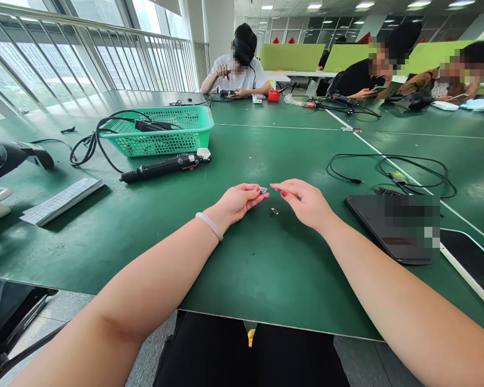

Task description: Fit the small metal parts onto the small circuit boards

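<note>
My left hand (242,203) is closed, pinching a small silvery piece (263,190) between thumb and fingers. The piece looks like a tiny electronic part, too small to name exactly. Facing it from the other side is my right hand (304,203). Its index finger stretches toward the piece with a narrow gap between, and the thumb sits apart below; I see nothing held there. On the green table (226,269), just under the gap between my hands, lies a small light rectangular frame-like part (275,211) with a dark bit beside it.
At the left are a green basket (157,141) with cables, a black electric screwdriver (165,165), a paper stack (62,201) and a black handheld device (18,156). To the right lie a black flat case (391,228), a phone (474,263) and a cable (411,157). Several people sit beyond.
</note>
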Action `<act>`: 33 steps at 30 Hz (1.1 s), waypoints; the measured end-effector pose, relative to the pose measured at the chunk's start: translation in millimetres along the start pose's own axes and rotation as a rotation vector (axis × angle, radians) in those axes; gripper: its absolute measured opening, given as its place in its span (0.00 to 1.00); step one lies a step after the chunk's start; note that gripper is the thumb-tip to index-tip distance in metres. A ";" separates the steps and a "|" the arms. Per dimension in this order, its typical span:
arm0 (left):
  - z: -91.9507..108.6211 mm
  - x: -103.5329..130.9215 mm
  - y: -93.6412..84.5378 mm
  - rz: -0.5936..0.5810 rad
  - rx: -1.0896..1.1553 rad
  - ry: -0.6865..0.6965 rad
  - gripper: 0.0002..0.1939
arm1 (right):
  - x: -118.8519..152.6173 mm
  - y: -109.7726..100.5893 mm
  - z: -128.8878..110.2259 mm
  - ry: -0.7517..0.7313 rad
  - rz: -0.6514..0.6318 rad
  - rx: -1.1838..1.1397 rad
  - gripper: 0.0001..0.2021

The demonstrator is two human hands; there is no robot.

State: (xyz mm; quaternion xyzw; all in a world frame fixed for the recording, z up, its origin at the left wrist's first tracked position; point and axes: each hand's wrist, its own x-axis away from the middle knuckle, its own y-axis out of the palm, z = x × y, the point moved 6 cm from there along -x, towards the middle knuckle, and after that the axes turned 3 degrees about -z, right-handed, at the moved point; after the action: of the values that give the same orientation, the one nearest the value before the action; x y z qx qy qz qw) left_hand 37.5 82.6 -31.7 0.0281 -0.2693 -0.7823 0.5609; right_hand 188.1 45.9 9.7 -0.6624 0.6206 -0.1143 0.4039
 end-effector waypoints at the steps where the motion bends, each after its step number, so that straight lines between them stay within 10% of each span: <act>1: 1.0 -0.6 -1.4 0.020 -0.017 0.018 0.04 | 0.0 -0.2 1.7 0.024 -0.001 0.007 0.15; 13: 27.0 -3.0 -36.7 0.448 -0.007 0.305 0.03 | -8.4 57.1 2.0 -0.082 -0.272 0.438 0.23; 28: 28.6 -6.8 -43.6 0.461 0.029 0.321 0.03 | -77.1 79.3 -2.6 0.306 -0.172 0.227 0.04; 33: 26.7 -3.2 -31.6 0.374 -0.037 0.294 0.04 | -66.5 51.2 -4.5 0.242 -0.092 0.194 0.04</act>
State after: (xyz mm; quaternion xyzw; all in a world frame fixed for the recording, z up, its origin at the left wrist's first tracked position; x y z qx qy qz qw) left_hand 2.2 103.0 -24.0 0.0812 -0.1709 -0.6572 0.7296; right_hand 134.2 109.9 1.3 -0.6292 0.6199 -0.2710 0.3826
